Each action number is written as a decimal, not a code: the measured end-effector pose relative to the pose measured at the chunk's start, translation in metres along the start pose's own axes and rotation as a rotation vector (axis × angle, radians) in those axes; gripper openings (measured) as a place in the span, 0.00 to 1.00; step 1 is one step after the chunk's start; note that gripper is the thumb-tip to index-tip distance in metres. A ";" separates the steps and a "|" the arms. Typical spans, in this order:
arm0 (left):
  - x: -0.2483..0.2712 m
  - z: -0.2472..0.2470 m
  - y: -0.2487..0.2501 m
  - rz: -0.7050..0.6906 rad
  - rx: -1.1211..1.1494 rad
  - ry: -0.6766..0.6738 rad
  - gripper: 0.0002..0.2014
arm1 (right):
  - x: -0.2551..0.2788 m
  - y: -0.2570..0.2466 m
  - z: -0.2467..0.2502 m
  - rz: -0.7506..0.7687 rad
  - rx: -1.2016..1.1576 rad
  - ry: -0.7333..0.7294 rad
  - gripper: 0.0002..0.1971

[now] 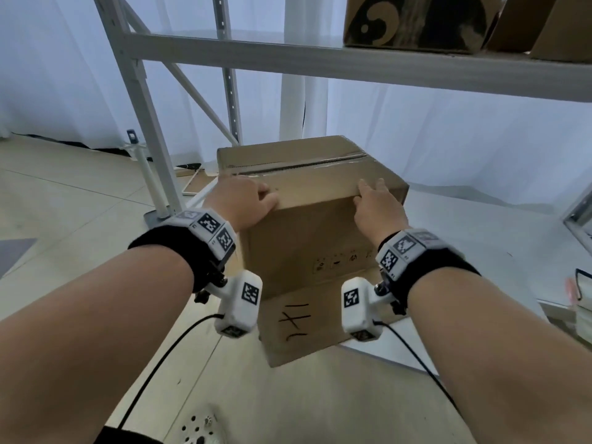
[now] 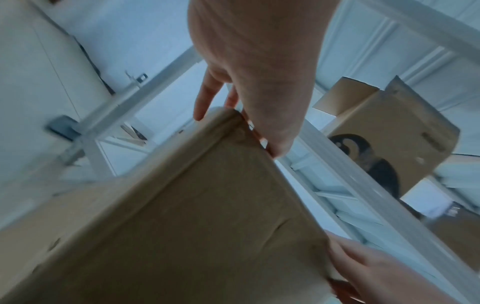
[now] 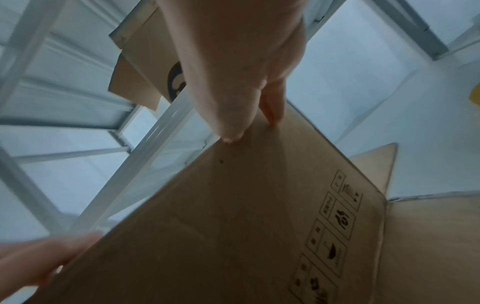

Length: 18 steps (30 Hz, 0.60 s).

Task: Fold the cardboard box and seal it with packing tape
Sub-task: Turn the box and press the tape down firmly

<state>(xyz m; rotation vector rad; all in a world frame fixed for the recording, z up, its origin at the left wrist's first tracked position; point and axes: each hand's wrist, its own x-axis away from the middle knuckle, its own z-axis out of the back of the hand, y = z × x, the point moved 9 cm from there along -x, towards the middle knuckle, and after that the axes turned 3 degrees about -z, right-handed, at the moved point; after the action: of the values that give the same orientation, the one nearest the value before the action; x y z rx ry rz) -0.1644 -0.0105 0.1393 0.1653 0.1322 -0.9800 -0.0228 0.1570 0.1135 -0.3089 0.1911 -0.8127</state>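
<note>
A brown cardboard box (image 1: 307, 238) stands upright on a white surface, with clear tape (image 1: 304, 166) along its top seam. One bottom flap (image 1: 307, 322), marked with black pen strokes, lies open toward me. My left hand (image 1: 253, 200) rests on the near left top corner, its fingers lying over the edge (image 2: 254, 72). My right hand (image 1: 374, 203) lies on the near right top edge, fingers flat on top and thumb against the front face (image 3: 233, 61). The wrist views show the box's front face (image 2: 182, 216) (image 3: 246, 226) with handling symbols printed low on it.
A grey metal shelf rack (image 1: 320, 62) crosses above the box, carrying printed cardboard boxes (image 1: 413, 20). Its upright post (image 1: 144, 123) stands left of the box, with a white pole (image 1: 141, 161) beside it. Stacked items (image 1: 583, 302) sit at the right edge.
</note>
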 end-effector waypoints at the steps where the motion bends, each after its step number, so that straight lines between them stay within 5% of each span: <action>1: 0.005 0.002 0.011 -0.023 -0.011 0.024 0.20 | -0.002 0.006 -0.005 -0.017 -0.094 -0.106 0.27; 6: 0.024 0.018 0.027 -0.018 -0.093 0.070 0.20 | 0.026 0.001 -0.016 0.123 -0.551 -0.314 0.41; 11: 0.041 0.022 0.031 -0.037 -0.036 0.073 0.17 | 0.069 -0.042 -0.036 0.248 -0.593 -0.443 0.26; 14: 0.052 0.015 0.039 -0.089 0.010 -0.093 0.11 | 0.067 -0.032 -0.019 0.186 -0.609 -0.382 0.25; 18: 0.075 0.009 0.044 -0.210 0.000 -0.172 0.24 | 0.071 -0.035 -0.017 0.135 -0.644 -0.378 0.27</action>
<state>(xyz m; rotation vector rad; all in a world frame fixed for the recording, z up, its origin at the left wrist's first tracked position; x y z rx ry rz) -0.0860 -0.0491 0.1376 0.0670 -0.0090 -1.1987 -0.0042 0.0788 0.1065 -1.0356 0.1118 -0.5275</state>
